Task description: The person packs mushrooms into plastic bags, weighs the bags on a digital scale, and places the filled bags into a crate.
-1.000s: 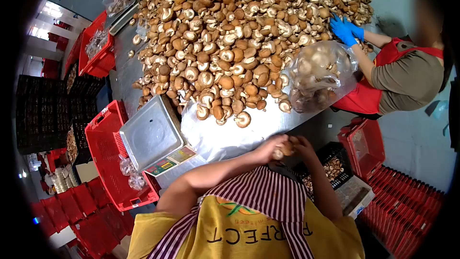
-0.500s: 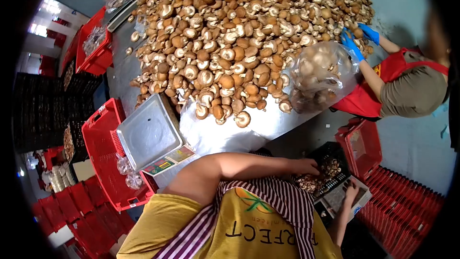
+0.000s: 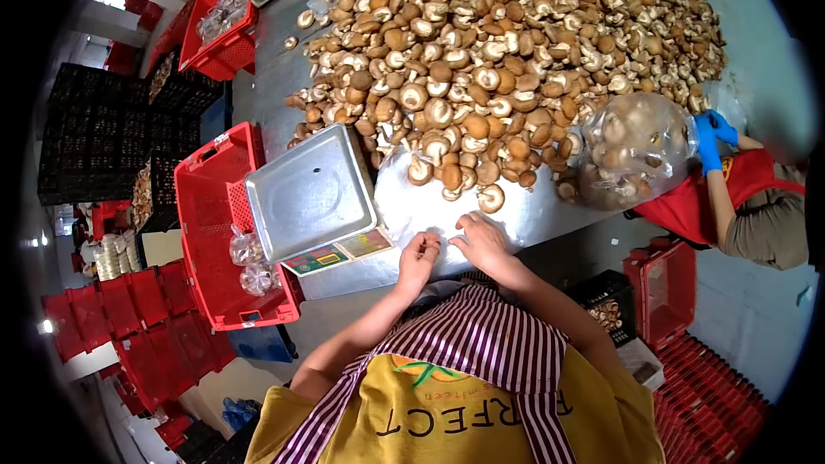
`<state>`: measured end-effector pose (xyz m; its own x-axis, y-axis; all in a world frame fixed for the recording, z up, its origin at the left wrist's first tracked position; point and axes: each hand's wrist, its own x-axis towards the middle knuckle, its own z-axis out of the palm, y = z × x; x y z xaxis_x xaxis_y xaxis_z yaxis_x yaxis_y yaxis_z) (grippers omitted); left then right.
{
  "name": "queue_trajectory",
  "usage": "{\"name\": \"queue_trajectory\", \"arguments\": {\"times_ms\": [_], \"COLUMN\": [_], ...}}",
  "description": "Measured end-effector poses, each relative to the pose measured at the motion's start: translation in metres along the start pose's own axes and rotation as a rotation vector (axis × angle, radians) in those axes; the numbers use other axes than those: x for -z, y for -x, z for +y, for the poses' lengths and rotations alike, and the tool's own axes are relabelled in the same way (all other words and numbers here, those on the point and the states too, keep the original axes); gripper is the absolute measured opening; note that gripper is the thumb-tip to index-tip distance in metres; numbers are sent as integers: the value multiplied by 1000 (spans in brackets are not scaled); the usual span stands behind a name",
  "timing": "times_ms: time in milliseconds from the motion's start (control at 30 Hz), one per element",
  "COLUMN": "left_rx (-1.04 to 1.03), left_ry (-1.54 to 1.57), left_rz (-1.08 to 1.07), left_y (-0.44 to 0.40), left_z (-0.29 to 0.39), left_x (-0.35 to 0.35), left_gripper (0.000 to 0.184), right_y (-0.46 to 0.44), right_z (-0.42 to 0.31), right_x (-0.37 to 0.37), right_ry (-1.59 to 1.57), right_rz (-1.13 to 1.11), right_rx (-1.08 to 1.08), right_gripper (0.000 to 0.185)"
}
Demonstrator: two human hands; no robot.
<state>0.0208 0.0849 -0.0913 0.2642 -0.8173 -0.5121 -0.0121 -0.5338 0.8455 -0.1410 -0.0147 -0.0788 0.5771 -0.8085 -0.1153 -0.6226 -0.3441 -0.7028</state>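
Observation:
My left hand (image 3: 418,259) is over the near edge of the metal table (image 3: 344,282), its fingers curled together. Whatever it may pinch is too small to make out. Close on its right, my right hand (image 3: 483,245) has its thumb and fingers apart, with nothing visible in it. A crumpled clear plastic bag (image 3: 400,193) lies just beyond my hands. Past it rises a big heap of shiitake mushrooms (image 3: 507,60). The scale (image 3: 314,193) with a metal pan stands to the left of my hands.
At the left, a red crate (image 3: 219,279) holds small filled bags. A co-worker's blue-gloved hands (image 3: 713,137) are at a large clear bag of mushrooms (image 3: 632,155) on the right. Below the table's right edge are a black crate (image 3: 614,288) and stacked red crates (image 3: 705,404).
Both my hands have moved from the black crate and white box at lower right to the table's near edge. The view has shifted. The co-worker's hands have moved to the bag's far side.

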Motion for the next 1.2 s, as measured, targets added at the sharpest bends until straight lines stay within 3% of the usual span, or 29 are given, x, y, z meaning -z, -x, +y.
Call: {"name": "queue_trajectory", "arguments": {"times_ms": [100, 133, 233, 300, 367, 600, 667, 767, 833, 900, 967, 1133, 1200], "left_rx": [-203, -325, -437, -458, -625, -616, -680, -658, -631, -808, -789, -841, -458], "left_ry": [-196, -306, -453, -431, -547, -385, -380, -418, -471, -579, -743, -895, -1010], "left_rz": [63, 59, 73, 75, 112, 46, -114, -139, -140, -43, -37, 110, 82], "left_y": [0, -2, -17, -20, -20, 3, 12, 22, 23, 20, 7, -63, -97], "left_z": [10, 19, 16, 20, 28, 58, 57, 49, 49, 54, 75, 119, 123], "left_x": [16, 18, 19, 21, 23, 32, 37, 42, 52, 59, 65, 67, 64], "left_gripper": [32, 38, 46, 44, 43, 28, 18, 13, 19, 31, 54, 74, 80], "right_y": [-9, -12, -12, -6, 0, 4, 5, 16, 19, 27, 31, 33, 27], "right_z": [5, 8, 17, 18, 12, -12, -15, -13, -13, -17, -27, -40, -35], "right_x": [-32, -35, -29, -13, 6, -11, -22, -40, -43, -47, -48, -61, -76], "right_ry": [205, 171, -38, -52, -269, -408, -348, -206, -121, 1, 3, -154, -100], "right_rz": [11, 24, 125, 213, 254, 297, 285, 278, 288, 317, 327, 189, 229], "right_rx": [3, -22, -133, -47, -17, -264, -223, -142, -89, -180, -172, -386, -390], "right_gripper": [18, 14, 10, 11, 10, 18, 22, 28, 31, 31, 29, 28, 30]}}
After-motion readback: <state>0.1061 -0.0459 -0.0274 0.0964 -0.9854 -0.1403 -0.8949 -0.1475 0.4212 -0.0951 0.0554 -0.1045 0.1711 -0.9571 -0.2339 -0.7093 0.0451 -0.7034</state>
